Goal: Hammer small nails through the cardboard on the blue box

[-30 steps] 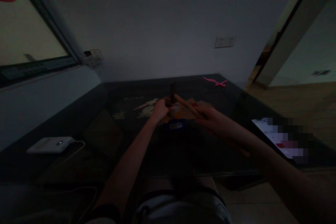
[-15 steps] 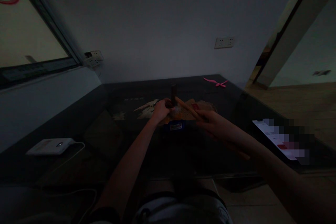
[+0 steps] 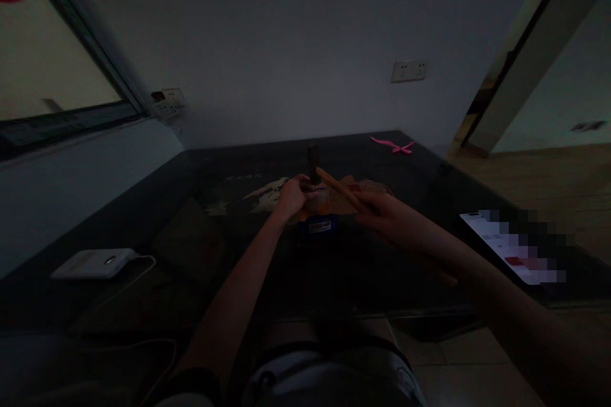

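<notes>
My right hand (image 3: 384,211) is wrapped round the wooden handle of a hammer (image 3: 334,184). The dark hammer head (image 3: 313,163) stands upright just above the fingertips of my left hand (image 3: 292,198). Those fingers are bent together over a brownish, cardboard-like piece (image 3: 331,202); whatever they pinch is too dark and small to make out. Under the front of that piece shows a blue object with a pale label (image 3: 319,226). The handle's far end passes below my right forearm.
The dark, glossy table (image 3: 238,254) carries a white power bank with a cable (image 3: 95,264) at left and a lit phone (image 3: 499,248) at right. A pink ribbon (image 3: 396,147) lies near the back edge. Behind is a wall with a socket (image 3: 409,71). Light is dim.
The hammer head has shifted very slightly up and to the left. My left hand keeps its place, and the whole view has tilted a little.
</notes>
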`<state>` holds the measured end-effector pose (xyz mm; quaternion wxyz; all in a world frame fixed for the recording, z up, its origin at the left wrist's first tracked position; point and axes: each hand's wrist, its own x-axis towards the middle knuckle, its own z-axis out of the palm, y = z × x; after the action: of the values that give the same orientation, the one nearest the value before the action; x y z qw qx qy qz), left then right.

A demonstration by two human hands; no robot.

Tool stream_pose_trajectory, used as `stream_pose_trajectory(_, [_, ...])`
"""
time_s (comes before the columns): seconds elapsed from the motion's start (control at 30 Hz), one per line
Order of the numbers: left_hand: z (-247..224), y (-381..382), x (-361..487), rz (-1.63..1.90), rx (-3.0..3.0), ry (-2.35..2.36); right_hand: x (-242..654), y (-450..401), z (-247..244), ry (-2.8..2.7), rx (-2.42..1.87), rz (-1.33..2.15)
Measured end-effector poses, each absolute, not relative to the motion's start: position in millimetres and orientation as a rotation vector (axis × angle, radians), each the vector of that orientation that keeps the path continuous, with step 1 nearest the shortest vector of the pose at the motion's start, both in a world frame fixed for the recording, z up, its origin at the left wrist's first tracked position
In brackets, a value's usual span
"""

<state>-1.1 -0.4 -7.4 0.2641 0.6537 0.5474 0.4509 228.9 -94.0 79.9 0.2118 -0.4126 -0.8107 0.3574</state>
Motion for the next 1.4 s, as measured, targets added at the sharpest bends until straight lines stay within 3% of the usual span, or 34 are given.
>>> stream_pose_trajectory(0.6, [1,-8,-14,1.127,1.835,1.315,226,-98,84,-2.23,-1.17,1.026])
stream_pose_trajectory(1.03, [7,-13,-3,1.142,1.843,1.673,224,-91,70,-2.167,-1.174,1.207])
stream_pose_trajectory(1.4, [-4,0,-6,1.166,1.754,1.539,224,-94,76,-2.225,-1.149,1.07])
